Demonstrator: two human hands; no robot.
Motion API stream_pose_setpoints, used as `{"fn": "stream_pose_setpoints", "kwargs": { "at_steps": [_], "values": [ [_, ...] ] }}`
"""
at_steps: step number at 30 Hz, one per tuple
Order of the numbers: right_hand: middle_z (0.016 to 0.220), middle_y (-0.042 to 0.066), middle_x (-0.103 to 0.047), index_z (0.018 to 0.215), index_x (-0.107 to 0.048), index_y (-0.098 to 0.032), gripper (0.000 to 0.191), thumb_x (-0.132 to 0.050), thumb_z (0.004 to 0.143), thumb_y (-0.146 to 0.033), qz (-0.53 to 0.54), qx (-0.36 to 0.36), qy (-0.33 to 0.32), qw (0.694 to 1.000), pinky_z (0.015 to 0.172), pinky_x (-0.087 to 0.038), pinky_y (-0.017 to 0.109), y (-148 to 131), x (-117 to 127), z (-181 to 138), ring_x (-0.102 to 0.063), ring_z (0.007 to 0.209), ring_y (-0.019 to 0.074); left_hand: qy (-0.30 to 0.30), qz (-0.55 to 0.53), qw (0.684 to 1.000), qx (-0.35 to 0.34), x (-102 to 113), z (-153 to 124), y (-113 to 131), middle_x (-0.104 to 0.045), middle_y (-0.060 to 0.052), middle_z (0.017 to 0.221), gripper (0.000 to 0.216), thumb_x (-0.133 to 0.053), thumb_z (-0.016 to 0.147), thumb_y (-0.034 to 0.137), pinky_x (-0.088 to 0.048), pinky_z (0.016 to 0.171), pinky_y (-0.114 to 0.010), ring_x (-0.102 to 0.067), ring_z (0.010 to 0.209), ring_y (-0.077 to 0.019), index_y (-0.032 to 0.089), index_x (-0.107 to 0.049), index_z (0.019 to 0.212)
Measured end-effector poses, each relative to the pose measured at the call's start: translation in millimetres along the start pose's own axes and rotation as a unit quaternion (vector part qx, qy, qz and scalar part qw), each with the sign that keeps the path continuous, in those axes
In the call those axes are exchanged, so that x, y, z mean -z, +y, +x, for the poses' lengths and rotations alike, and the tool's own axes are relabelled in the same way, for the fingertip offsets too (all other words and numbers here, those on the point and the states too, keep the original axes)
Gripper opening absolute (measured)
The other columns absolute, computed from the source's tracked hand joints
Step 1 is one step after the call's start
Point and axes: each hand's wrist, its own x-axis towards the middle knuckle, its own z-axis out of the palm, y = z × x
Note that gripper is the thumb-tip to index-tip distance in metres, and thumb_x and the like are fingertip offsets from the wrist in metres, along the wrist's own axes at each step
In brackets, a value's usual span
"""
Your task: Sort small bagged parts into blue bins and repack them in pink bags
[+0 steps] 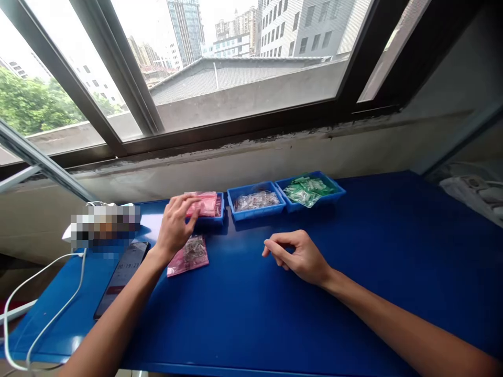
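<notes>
The left hand (175, 225), fingers loose by the pink plastic bags (208, 203), should pinch softly, while the right hand (301, 256) curls around nothing seen.

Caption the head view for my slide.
Left hand at the tray of pink bags, curled right hand over the blue table.

From far away, I have the left hand (175, 226) stretched forward, thumb apart, and the right hand (301, 257) softly curled, thumb near the fingertips.
</notes>
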Motion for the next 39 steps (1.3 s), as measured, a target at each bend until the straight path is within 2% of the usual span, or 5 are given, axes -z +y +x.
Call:
{"fn": "stream_pose_setpoints", "kwargs": {
  "at_steps": [7,14,19,30,39],
  "values": [
    [0.049,0.001,-0.061,0.067,-0.076,-0.015,0.04,-0.06,0.099,-0.033,-0.013,0.014,-0.004,1.0,0.042,-0.043,0.021,-2,-1,1,-0.055,0.039,0.0103,-0.076,0.019,0.997,-0.01,16,-16,10,-0.06,-0.014,0.151,0.043,-0.043,0.11,0.038,-0.041,0.117,-0.054,-0.05,0.139,-0.0332,0.019,-0.061,0.144],
    [0.049,0.0,-0.062,0.067,-0.076,-0.016,0.039,-0.06,0.099,-0.032,-0.02,0.022,-0.005,1.0,0.043,-0.043,0.022,-3,0,0,-0.054,0.039,0.0103,-0.195,0.008,0.98,-0.043,49,-75,28,-0.07,-0.012,0.13,0.042,-0.065,0.097,0.045,-0.057,0.101,-0.048,-0.066,0.119,-0.0327,0.023,-0.065,0.133],
    [0.049,0.0,-0.062,0.067,-0.076,-0.017,0.04,-0.06,0.1,-0.035,-0.024,0.015,-0.013,1.0,0.044,-0.044,0.023,-3,-1,0,-0.055,0.04,0.0112,-0.152,0.02,0.986,-0.065,41,-100,14,-0.072,-0.013,0.137,0.023,-0.054,0.101,0.025,-0.057,0.107,-0.048,-0.068,0.127,-0.0309,0.021,-0.07,0.118],
    [0.072,0.004,-0.072,0.098,-0.082,-0.016,0.025,-0.07,0.092,-0.037,-0.042,0.003,-0.028,0.999,0.051,-0.046,0.023,-2,-1,0,-0.062,0.057,0.0139,-0.165,-0.252,0.945,0.124,46,-48,78,-0.078,-0.001,0.076,0.015,-0.058,0.1,0.033,-0.052,0.059,-0.023,-0.074,0.066,-0.0179,0.022,-0.063,0.091],
    [0.065,0.002,-0.068,0.079,-0.077,-0.016,0.029,-0.076,0.088,-0.044,0.063,-0.038,0.022,0.997,0.049,-0.044,0.024,0,-3,2,-0.054,0.05,0.0111,-0.186,-0.47,0.842,0.186,4,-17,99,-0.079,-0.008,0.096,0.031,-0.071,0.093,0.047,-0.057,0.068,-0.027,-0.076,0.082,-0.0226,0.018,-0.069,0.105]
  ]
}}
